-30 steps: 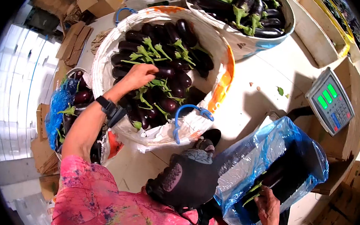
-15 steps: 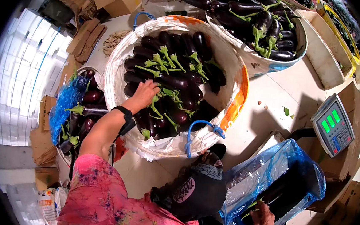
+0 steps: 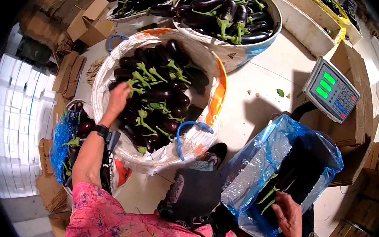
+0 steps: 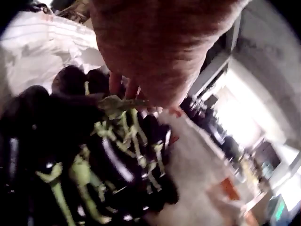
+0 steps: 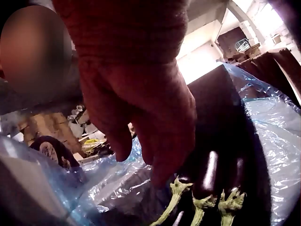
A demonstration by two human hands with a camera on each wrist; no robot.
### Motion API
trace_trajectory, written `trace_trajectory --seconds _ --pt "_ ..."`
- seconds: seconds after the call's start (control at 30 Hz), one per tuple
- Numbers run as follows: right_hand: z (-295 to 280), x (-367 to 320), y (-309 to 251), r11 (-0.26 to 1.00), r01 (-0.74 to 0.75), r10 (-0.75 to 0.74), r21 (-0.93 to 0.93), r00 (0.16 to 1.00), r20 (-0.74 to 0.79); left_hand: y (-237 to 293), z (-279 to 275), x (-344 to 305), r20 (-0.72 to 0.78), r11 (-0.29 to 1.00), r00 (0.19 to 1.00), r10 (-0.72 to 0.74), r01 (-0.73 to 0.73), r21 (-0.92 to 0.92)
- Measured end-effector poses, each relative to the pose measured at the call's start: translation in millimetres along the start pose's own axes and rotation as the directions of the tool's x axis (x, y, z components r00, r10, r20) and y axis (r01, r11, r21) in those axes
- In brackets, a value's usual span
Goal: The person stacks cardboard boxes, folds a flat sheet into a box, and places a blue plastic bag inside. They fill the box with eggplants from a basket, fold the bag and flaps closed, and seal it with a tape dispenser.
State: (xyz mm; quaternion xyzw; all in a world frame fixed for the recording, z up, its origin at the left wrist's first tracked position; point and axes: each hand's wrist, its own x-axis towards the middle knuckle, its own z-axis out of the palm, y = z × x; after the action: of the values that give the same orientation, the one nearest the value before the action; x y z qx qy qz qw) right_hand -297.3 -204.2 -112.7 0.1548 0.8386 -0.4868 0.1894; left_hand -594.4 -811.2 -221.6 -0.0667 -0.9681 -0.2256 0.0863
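Note:
In the head view my left hand (image 3: 119, 98) is at the left side of the eggplants (image 3: 162, 94) in a round white woven bag (image 3: 221, 87). The left wrist view shows the fingers of that hand (image 4: 136, 61) curled at the green cap (image 4: 113, 106) of a dark eggplant (image 4: 70, 110), gripping it. Over the blue-lined box (image 3: 250, 163), my right hand (image 3: 289, 217) hangs beside stems of eggplants (image 3: 286, 177) lying inside. From the right wrist, this hand (image 5: 141, 110) has relaxed, downward fingers close to an eggplant cap (image 5: 179, 186), nothing held in them.
A scale display (image 3: 332, 90) with green digits stands beyond the box. Behind the round bag is another full eggplant bag (image 3: 257, 50); a smaller bag with blue netting (image 3: 65, 140) is at the left. Cardboard (image 3: 356, 91) stands at the right, and a blue rope handle (image 3: 179, 140) crosses the bag's near rim.
My left hand has moved left across the pile toward the bag's rim. My right hand has drawn back slightly from the stems, showing more of them. The head view has shifted.

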Motion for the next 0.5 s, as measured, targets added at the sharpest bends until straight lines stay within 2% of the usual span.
trace_trajectory --seconds 0.03,0.07,0.13,0.17,0.2,0.3,0.33,0.4,0.43,0.5 --pt "-3 -1 0 1.0 0.007 -0.007 0.012 1.0 0.004 16 -22 10 0.002 0.967 0.989 -0.146 0.143 -0.212" --pt "-4 -2 -8 0.997 -0.026 0.027 0.067 1.0 -0.001 35 -41 20 0.031 0.87 0.959 -0.283 0.27 -0.413" --pt "-5 -1 -7 0.995 -0.018 0.02 0.1 1.0 -0.018 80 -69 32 0.041 0.551 0.933 -0.358 0.246 -0.797" --pt "-6 -1 -10 0.995 0.019 -0.017 0.1 1.0 -0.022 91 -74 37 0.061 0.365 0.937 -0.343 0.193 -0.911" --pt "-6 -1 -15 0.994 0.035 -0.034 0.106 0.999 -0.01 96 -75 44 0.124 0.131 0.955 -0.27 0.164 -0.978" --pt "-9 -5 -26 0.99 0.1 -0.101 0.103 0.995 0.004 150 -61 60 0.247 -0.236 0.956 -0.159 0.206 -0.95" --pt "-9 -7 -27 0.987 0.096 -0.097 0.127 0.995 0.005 176 -53 62 0.266 -0.285 0.958 -0.103 0.228 -0.931" --pt "-12 -13 -30 0.981 0.08 -0.083 0.174 0.997 0.007 219 -42 71 0.412 -0.575 0.908 0.073 0.376 -0.727" --pt "-17 -15 -29 0.984 0.143 -0.145 0.105 0.989 0.013 245 -36 75 0.427 -0.576 0.896 0.123 0.415 -0.705" --pt "-25 -22 -31 0.973 0.094 -0.1 0.211 0.995 0.022 287 -25 81 0.413 -0.455 0.903 0.122 0.42 -0.785"
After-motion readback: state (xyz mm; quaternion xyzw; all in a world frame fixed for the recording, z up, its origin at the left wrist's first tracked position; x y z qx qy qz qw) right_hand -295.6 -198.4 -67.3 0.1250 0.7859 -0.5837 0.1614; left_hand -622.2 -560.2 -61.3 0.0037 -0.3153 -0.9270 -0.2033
